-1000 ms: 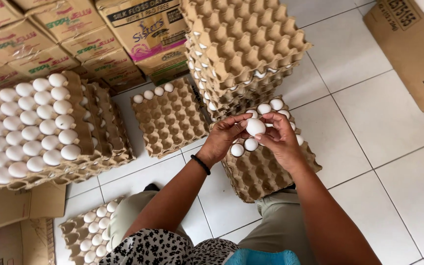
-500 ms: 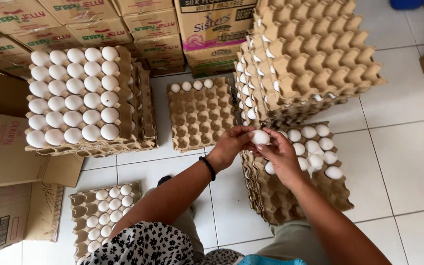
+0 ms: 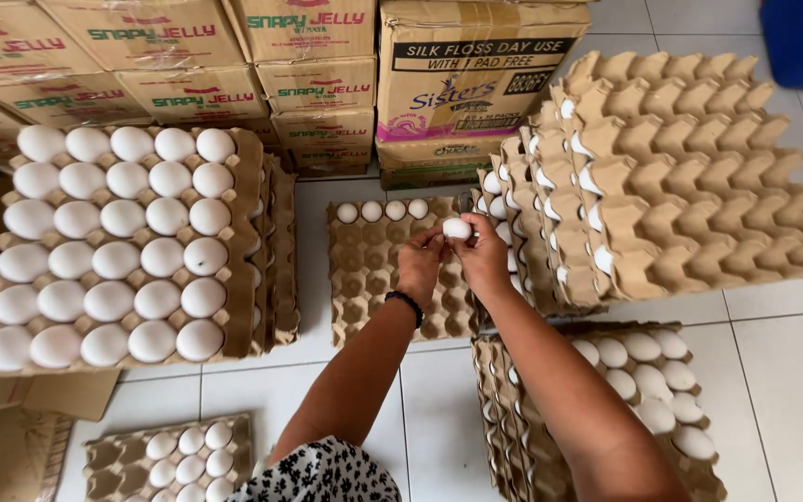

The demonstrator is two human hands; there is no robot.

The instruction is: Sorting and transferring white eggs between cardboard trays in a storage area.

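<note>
Both my hands hold one white egg (image 3: 456, 228) between their fingertips. My left hand (image 3: 420, 265), with a black band at the wrist, and my right hand (image 3: 483, 257) hover over a brown cardboard egg tray (image 3: 374, 279) on the floor. That tray carries several white eggs (image 3: 383, 211) along its far row; the other cups are bare. Under my right forearm lies another stack of trays (image 3: 522, 437) partly filled with white eggs (image 3: 648, 381).
A tall stack of trays topped with white eggs (image 3: 113, 242) stands at left. A leaning pile of bare trays (image 3: 680, 177) is at right. Cardboard boxes (image 3: 318, 84) line the back. A partly filled tray (image 3: 169, 455) lies near left.
My hands, still holding the egg, have moved off the near right tray stack and forward over the middle tray. The view has shifted with them.
</note>
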